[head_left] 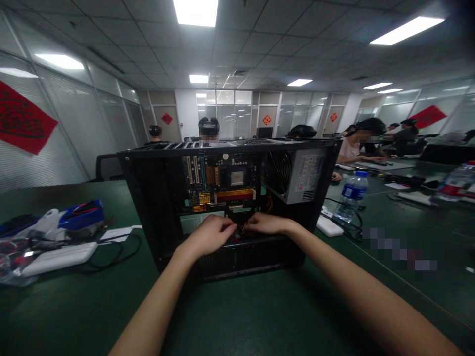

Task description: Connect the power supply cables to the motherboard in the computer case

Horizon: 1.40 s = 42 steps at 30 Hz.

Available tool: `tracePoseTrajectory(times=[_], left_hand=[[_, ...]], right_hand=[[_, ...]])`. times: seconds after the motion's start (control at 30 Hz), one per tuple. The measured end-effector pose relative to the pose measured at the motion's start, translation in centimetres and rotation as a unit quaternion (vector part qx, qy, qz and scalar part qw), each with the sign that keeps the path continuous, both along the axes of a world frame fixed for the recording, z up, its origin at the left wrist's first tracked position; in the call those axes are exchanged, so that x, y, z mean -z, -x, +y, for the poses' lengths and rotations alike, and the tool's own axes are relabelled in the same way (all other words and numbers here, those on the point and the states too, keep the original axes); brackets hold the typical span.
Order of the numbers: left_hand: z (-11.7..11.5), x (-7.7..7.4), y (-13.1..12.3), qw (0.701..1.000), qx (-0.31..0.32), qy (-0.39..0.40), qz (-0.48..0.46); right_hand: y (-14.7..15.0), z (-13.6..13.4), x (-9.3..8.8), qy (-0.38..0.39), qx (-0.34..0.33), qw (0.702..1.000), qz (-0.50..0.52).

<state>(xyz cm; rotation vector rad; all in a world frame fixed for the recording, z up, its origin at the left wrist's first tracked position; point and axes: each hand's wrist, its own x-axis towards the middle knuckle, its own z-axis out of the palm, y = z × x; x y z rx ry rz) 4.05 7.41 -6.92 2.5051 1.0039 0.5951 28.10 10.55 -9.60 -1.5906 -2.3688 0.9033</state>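
Note:
An open black computer case (148, 207) lies before me with its inside facing me. The motherboard (237, 178) shows a bare square processor (237, 178), with a power supply (302, 175) and its fan at the upper right. My left hand (211, 232) reaches into the lower part of the case, thumb and fingertips pinched together. Close by on the right, my right hand (265, 223) is pinched too, its fingertips nearly meeting the left ones. Thin dark wires seem to lie between them, too small and blurred to name.
On the left of the green table (122, 306) are a blue pouch (81, 217), a white power strip (59, 258) and cables. A water bottle (351, 195) and a white box (329, 225) stand right of the case. People sit at tables beyond.

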Motion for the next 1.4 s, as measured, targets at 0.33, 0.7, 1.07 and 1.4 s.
tracePoseTrajectory(times=[0.33,0.7,1.07,1.4], left_hand=[[0.6,0.1,-0.1,0.984,-0.015,-0.037,-0.175],[-0.7,-1.7,1.0,0.844,0.051,0.329,-0.421],[-0.3,-1.2,0.8,0.829,-0.027,0.407,-0.382],[-0.5,-0.3,0.3,0.886,-0.015,0.364,-0.287]], right_hand=[[1.1,-1.0,-2.2,0.019,0.036,0.85,0.525],[1.6,-4.0,-2.1,-0.199,0.028,0.919,0.339],[2.7,-5.4,-1.9,-0.333,-0.081,0.939,0.007],[2.6,-5.7,-1.9,-0.228,-0.09,0.969,0.021]])
